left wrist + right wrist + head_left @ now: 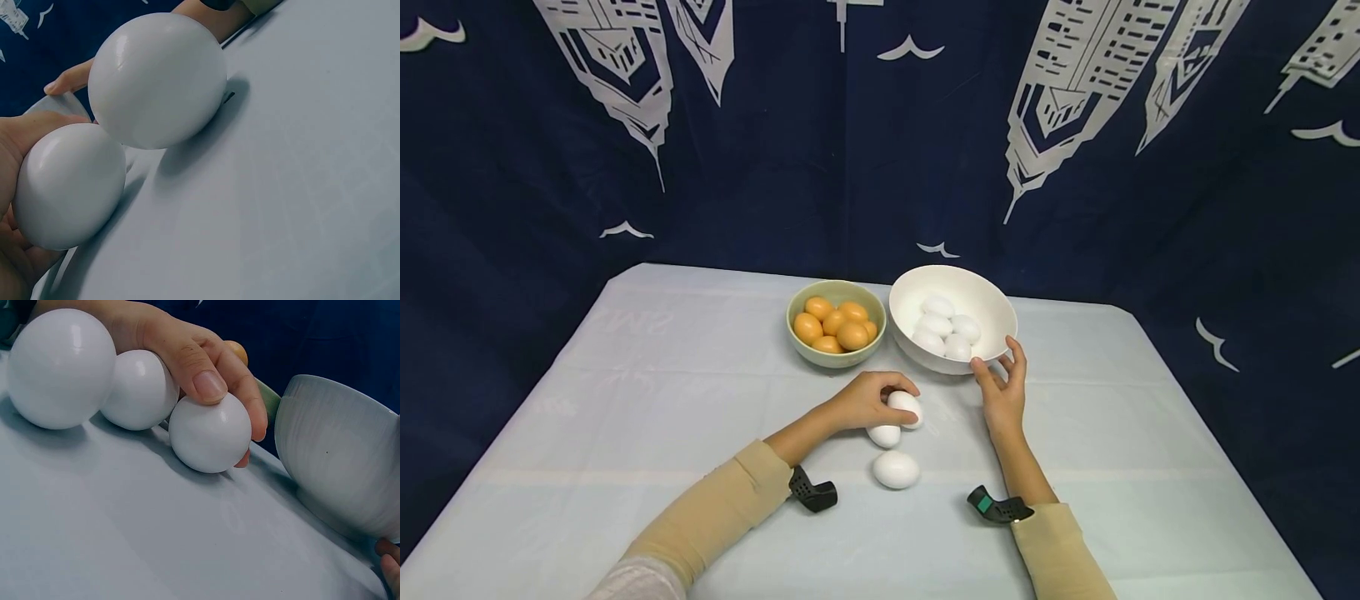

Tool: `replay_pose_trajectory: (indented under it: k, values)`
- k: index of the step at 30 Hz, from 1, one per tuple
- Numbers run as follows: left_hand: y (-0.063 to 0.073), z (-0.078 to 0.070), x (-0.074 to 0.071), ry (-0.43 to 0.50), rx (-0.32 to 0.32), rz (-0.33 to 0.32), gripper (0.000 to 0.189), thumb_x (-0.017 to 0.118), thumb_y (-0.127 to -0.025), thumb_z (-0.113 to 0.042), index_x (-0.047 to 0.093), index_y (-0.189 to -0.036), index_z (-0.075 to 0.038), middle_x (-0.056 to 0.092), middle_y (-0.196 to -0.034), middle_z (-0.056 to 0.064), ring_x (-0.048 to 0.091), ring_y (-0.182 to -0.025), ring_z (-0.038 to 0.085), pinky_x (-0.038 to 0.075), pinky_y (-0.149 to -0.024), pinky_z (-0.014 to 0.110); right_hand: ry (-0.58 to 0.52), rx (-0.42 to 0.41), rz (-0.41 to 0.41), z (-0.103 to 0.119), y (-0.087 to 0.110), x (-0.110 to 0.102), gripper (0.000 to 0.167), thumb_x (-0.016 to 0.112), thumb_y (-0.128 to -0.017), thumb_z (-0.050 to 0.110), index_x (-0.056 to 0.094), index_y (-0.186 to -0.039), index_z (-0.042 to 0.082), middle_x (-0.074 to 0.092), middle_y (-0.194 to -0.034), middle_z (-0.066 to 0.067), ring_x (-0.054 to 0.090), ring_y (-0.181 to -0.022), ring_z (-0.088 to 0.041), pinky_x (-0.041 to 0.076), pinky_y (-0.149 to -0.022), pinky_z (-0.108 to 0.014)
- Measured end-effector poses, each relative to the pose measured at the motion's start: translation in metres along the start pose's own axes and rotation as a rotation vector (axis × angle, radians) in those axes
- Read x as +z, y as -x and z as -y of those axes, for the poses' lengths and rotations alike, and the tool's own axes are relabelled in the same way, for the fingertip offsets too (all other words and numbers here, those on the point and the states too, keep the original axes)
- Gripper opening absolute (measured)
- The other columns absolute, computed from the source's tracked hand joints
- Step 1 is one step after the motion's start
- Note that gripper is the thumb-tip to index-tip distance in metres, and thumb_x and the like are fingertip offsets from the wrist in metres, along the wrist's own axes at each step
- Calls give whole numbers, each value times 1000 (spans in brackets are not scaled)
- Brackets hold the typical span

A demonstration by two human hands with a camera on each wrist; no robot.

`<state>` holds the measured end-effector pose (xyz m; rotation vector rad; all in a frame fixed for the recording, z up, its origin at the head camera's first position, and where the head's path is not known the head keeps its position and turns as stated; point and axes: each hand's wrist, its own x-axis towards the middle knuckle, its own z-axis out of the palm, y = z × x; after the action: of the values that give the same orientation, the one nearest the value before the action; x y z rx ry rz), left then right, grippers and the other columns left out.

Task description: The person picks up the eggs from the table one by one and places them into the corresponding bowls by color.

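A white egg (209, 432) is pinched between the thumb and fingers of my left hand (867, 402), low over the table. Right beside it, partly under the hand, lies a second white egg (140, 390). Closer to me rests a third white egg (896, 470), apart from the fingers. My right hand (1004, 402) holds the near right side of a white bowl (992, 310), thumb and fingers at its rim. Several white eggs (936, 325) lie inside that bowl. The left wrist view has two eggs large in front, covering part of the left hand's fingers (37, 134).
A green bowl (838, 359) of several orange eggs (852, 335) stands left of the white bowl. Pale cloth covers the table (647, 400). Behind the table's far edge hangs a dark blue curtain (775, 183) with white building drawings. Each wrist carries a black camera mount (814, 493).
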<state>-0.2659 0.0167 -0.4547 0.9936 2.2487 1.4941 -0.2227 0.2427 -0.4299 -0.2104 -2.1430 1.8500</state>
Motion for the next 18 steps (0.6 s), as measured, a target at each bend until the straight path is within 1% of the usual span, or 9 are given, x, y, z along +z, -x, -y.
replay_pose_trajectory:
  k: [4, 7, 9, 13, 15, 18]
  values:
    - [0, 1, 0, 31, 0, 1, 31, 81, -82, -17, 69, -109, -8, 68, -105, -3, 59, -96, 9, 49, -86, 24, -10, -2, 0, -2, -1, 0, 69, 58, -100, 19, 15, -155, 15, 25, -150, -23, 46, -125, -38, 37, -104, -44]
    - [0, 1, 0, 62, 0, 3, 30, 81, -82, -15, 69, -108, -7, 68, -105, -1, 61, -95, 9, 50, -85, 25, -12, -5, 0, -4, -2, -1, 69, 58, -100, 19, 16, -155, 15, 24, -150, -23, 46, -125, -38, 37, -104, -45]
    - [0, 1, 0, 83, -1, 7, 31, 81, -81, -14, 69, -108, -7, 68, -106, 0, 61, -95, 9, 50, -86, 24, -9, -9, -2, -4, -1, -1, 69, 58, -99, 19, 16, -154, 15, 24, -150, -24, 47, -124, -38, 38, -103, -43]
    - [0, 1, 1, 110, -4, 9, 32, 81, -81, -13, 69, -110, -5, 68, -108, 3, 62, -97, 11, 50, -88, 24, -1, -15, -3, -3, -1, 0, 69, 58, -100, 18, 16, -154, 14, 25, -149, -24, 48, -121, -36, 40, -98, -36]
    - [0, 1, 1, 123, -2, 7, 34, 81, -81, -12, 68, -111, -3, 68, -110, 6, 62, -98, 13, 50, -89, 26, 0, -16, -2, -2, -1, 0, 68, 57, -100, 18, 16, -154, 13, 25, -149, -24, 48, -120, -35, 40, -96, -33]
    - [0, -1, 1, 128, 3, -6, 36, 81, -81, -13, 68, -112, -1, 68, -111, 9, 62, -99, 18, 50, -90, 30, 4, -13, -5, -1, -1, -1, 68, 57, -100, 18, 16, -154, 13, 25, -149, -24, 48, -120, -35, 39, -96, -33]
